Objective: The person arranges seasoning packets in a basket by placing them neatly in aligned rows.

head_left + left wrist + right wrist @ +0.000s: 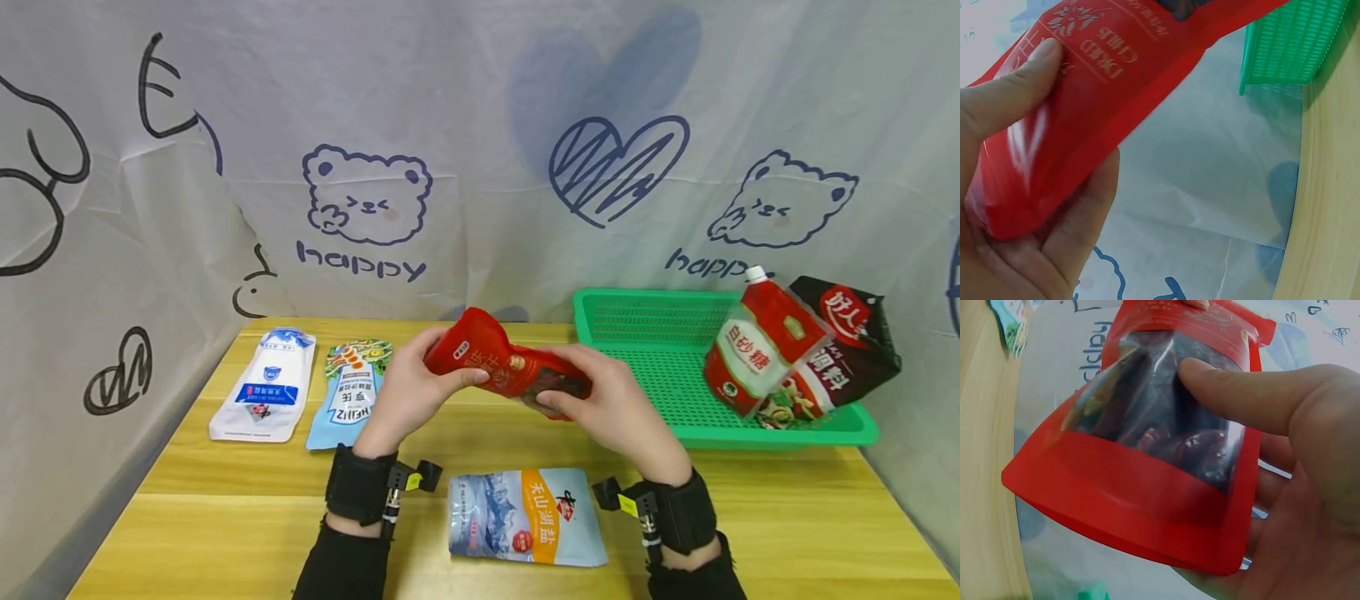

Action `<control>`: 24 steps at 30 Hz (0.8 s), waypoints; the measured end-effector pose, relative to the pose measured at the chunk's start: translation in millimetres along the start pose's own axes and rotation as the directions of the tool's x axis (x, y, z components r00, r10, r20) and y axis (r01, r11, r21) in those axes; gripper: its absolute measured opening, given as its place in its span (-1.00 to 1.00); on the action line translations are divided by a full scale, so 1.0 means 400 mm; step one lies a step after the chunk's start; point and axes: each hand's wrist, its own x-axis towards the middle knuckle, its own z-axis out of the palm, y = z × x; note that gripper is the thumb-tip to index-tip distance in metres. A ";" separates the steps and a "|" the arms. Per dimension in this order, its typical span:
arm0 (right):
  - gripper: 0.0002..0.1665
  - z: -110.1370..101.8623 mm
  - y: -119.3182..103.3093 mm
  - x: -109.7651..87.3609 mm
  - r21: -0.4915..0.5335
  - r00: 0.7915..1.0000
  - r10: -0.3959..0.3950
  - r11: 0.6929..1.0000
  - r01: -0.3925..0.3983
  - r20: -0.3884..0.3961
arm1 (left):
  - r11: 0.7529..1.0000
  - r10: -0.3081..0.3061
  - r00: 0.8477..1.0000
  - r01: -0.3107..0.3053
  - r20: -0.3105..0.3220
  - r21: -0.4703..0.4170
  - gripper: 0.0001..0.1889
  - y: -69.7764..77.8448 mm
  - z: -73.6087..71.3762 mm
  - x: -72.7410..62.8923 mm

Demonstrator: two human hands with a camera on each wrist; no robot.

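A red bag of dried chilies (501,368) is held up above the table between both hands, tilted so that its left end sits higher. My left hand (408,390) grips one end, thumb across the red printed front and fingers behind. The other end is in my right hand (617,402), whose thumb (1241,394) presses on the clear window (1160,403), where dark chilies show. Below the hands, a light blue and orange pouch of lake salt (504,517) lies flat on the wooden table (225,517).
At the left lie a white and blue bag (262,392) and a light blue Heinz pouch (351,392). A green basket (637,302) stands at the back right, holding a red sugar pouch (757,350) and a black and red seasoning bag (843,375). Behind hangs a printed cloth (487,167).
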 end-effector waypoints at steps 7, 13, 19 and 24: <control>-0.39 0.003 0.000 0.002 0.049 0.998 0.022 0.999 -0.019 -0.058 | 0.993 0.057 0.997 -0.062 -0.053 -0.103 -0.39 -0.003 -0.004 0.003; -0.37 0.007 -0.004 0.002 0.130 0.990 0.058 0.991 -0.041 -0.126 | 0.973 0.065 0.998 -0.066 -0.014 -0.223 -0.33 -0.002 -0.002 0.005; -0.33 0.022 -0.014 0.004 0.177 0.983 0.044 0.984 -0.012 -0.180 | 0.973 0.060 0.994 -0.038 0.093 -0.230 -0.29 -0.004 0.009 0.007; -0.34 0.043 -0.030 0.006 0.223 0.981 0.026 0.975 0.018 -0.193 | 0.979 0.069 0.989 -0.042 0.133 -0.199 -0.30 -0.002 0.019 0.006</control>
